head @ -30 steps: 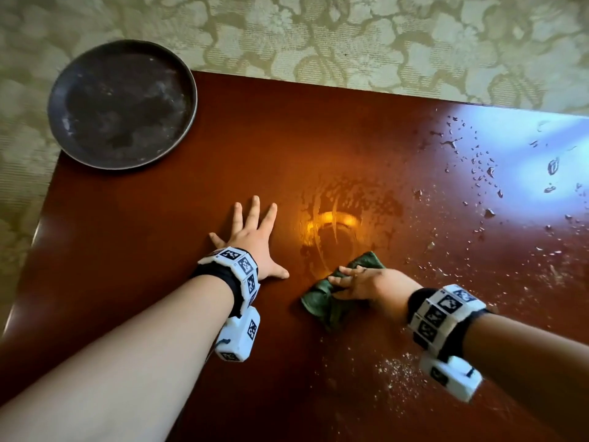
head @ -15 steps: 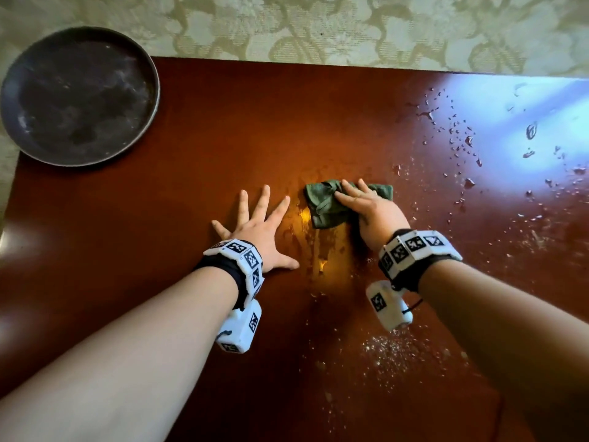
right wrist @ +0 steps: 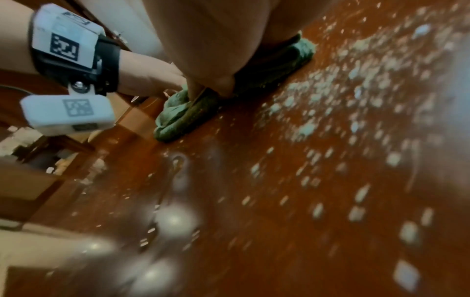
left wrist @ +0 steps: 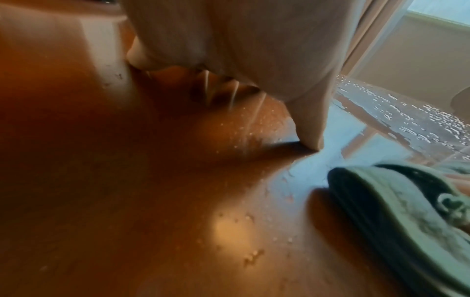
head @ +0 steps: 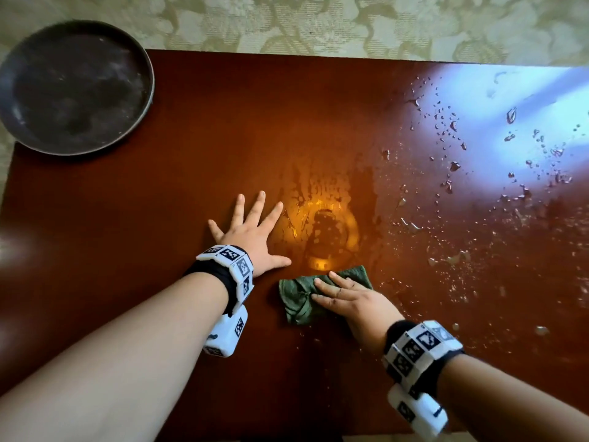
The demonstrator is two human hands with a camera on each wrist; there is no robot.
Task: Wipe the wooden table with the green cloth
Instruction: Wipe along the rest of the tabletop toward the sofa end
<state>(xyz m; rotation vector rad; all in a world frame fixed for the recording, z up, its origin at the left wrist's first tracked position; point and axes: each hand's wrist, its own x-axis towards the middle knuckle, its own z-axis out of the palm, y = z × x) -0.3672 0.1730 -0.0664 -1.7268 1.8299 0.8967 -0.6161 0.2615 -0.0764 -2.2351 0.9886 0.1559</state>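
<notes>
The glossy reddish wooden table (head: 223, 138) fills the head view. A crumpled green cloth (head: 296, 301) lies on it near the front middle, under my right hand (head: 344, 295), which presses it down with fingers stretched out flat. My left hand (head: 251, 231) rests flat on the wood just left of the cloth, fingers spread, holding nothing. A smeared wet patch (head: 322, 224) shines beyond the cloth. The right wrist view shows the cloth (right wrist: 178, 116) bunched under my palm; the left wrist view shows the cloth (left wrist: 394, 211) at lower right.
A dark round plate (head: 73, 87) sits on the table's far left corner, overhanging the edge. Water drops (head: 478, 173) and specks are scattered over the right half. Pale floral carpet (head: 350, 23) lies beyond the far edge.
My right hand pushed the cloth away across the wet patch, then pulled it back toward me. The left hand stayed planted on the table.
</notes>
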